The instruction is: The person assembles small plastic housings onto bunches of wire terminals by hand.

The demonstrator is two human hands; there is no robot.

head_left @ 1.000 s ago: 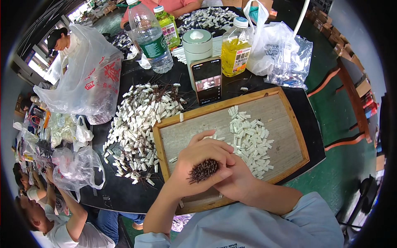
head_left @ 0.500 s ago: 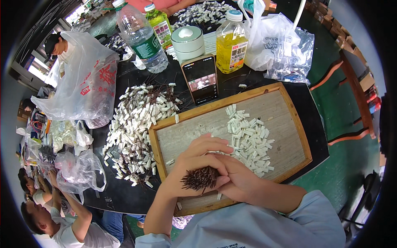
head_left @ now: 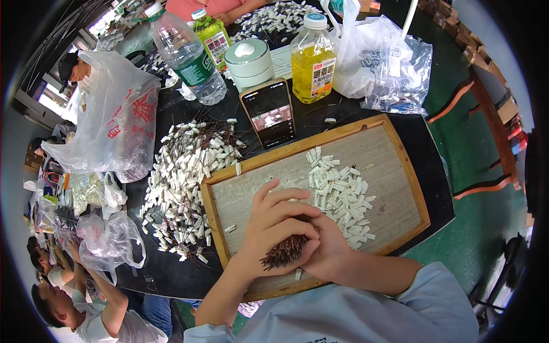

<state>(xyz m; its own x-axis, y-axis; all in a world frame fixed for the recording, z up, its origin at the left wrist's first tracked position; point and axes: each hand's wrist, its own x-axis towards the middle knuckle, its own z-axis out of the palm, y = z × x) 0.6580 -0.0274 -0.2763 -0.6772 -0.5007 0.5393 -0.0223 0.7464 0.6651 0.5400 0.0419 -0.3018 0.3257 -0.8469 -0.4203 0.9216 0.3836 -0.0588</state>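
One bundle, one tray (and three bottles).

Tray open rightward, phone (propped) behind

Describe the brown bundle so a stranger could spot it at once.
On the black table, find the wood-framed tray, where the left hand and right hand meet above it. The dark brown bundle pokes out from the curled left hand, toward the wearer. Its thin strands are packed tightly, brush-like, whereas the white pieces in the tray lie loose.
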